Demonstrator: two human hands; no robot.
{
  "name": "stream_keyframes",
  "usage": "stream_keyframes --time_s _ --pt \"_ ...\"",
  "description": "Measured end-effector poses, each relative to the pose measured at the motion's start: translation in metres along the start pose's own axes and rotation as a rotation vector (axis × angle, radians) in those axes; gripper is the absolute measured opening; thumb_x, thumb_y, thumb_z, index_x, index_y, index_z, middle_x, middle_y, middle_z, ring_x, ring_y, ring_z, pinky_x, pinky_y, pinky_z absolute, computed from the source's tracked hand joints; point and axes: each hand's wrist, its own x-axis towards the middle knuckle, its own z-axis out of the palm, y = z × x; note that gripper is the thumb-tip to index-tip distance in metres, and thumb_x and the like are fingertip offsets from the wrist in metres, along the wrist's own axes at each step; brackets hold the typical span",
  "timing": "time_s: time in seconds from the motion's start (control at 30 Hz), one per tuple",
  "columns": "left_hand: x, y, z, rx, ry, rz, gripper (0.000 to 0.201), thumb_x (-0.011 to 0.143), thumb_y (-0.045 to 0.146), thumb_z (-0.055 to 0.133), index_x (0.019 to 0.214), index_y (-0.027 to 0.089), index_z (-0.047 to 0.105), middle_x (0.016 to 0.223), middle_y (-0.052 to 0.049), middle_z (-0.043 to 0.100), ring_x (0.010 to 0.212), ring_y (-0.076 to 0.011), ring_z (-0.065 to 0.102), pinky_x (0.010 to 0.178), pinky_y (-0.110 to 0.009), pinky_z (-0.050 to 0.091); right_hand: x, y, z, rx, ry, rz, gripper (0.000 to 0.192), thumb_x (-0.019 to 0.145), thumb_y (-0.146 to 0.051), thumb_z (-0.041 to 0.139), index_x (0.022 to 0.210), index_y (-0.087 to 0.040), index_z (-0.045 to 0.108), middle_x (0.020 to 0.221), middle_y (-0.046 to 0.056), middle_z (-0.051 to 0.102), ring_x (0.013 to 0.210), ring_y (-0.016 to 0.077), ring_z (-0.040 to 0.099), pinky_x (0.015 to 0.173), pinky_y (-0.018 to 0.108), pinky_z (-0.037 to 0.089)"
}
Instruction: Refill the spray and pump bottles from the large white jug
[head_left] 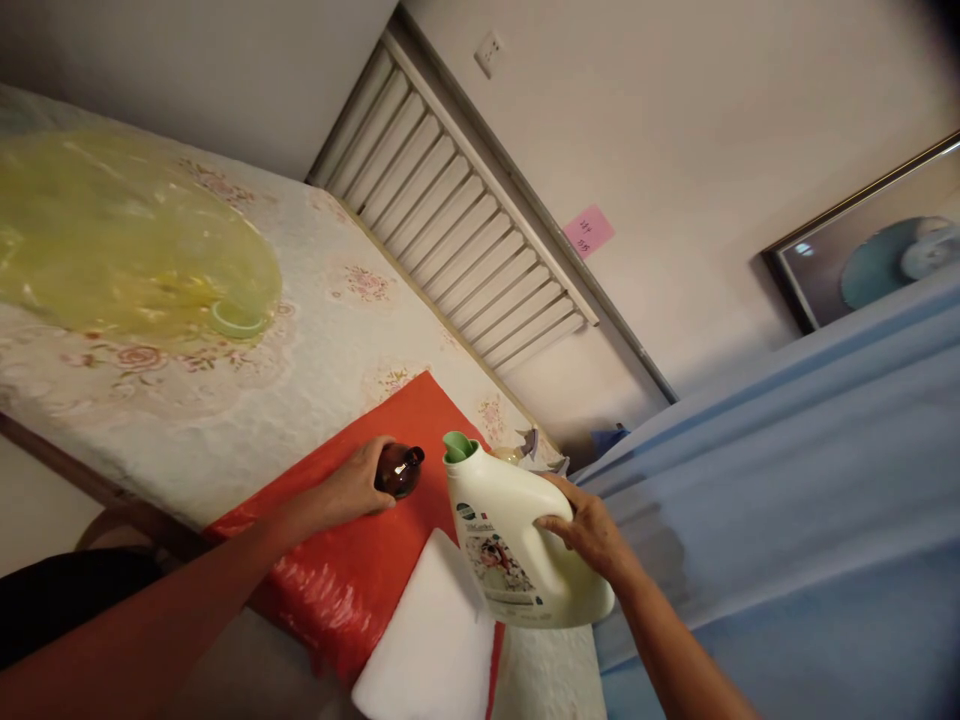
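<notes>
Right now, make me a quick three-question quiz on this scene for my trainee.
1. True or false: the left hand holds a dark brown bottle.
2. Which does the right hand grip: (a) a yellow bag, (b) a pale jug, or (c) a picture frame?
3. Fill in the colour: the jug's spout is ____.

Key: 1. True. 2. b. 3. Green.
</notes>
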Motion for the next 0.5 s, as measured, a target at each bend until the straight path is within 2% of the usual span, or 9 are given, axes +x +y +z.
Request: stream_keyframes --time_s 0.1,0.2,0.3,0.5 --pt "0.002 -0.003 0.001 0.003 0.023 0.015 0.084 0.056 0.019 0.066 0.134 0.018 0.037 0.135 -0.016 0.053 0.125 -0.0346 0.052 0.098 -0.043 0.047 0.002 0.0 0.0 -0.034 -0.005 -0.047 0.05 0.074 -0.034 0.073 0.123 -0.023 0.066 0.106 0.005 0.072 0.085 0.0239 0.065 0.068 0.031 0.054" --pt "0.004 -0.008 0.002 0.007 0.016 0.042 0.089 0.056 0.018 0.066 0.139 0.018 0.033 0.139 -0.016 0.051 0.129 -0.0349 0.049 0.104 -0.046 0.042 0.004 0.001 0.0 -0.059 -0.04 -0.083 0.05 0.076 -0.035 0.073 0.124 -0.024 0.066 0.112 0.005 0.071 0.103 0.0283 0.064 0.091 0.039 0.051" --pt "0.005 -0.012 0.004 0.04 0.019 0.072 0.087 0.057 0.018 0.066 0.138 0.019 0.035 0.139 -0.015 0.052 0.129 -0.0348 0.048 0.105 -0.046 0.04 0.006 0.001 0.001 -0.076 -0.072 -0.092 0.051 0.077 -0.036 0.072 0.126 -0.025 0.065 0.117 0.006 0.071 0.107 0.0298 0.063 0.097 0.042 0.048" --pt "0.006 -0.016 0.005 0.072 0.034 0.104 0.085 0.057 0.021 0.068 0.137 0.019 0.039 0.141 -0.015 0.049 0.132 -0.0351 0.044 0.108 -0.046 0.037 0.007 -0.001 0.001 -0.107 -0.087 -0.121 0.053 0.076 -0.036 0.073 0.127 -0.027 0.064 0.123 0.006 0.069 0.109 0.0315 0.064 0.097 0.043 0.049"
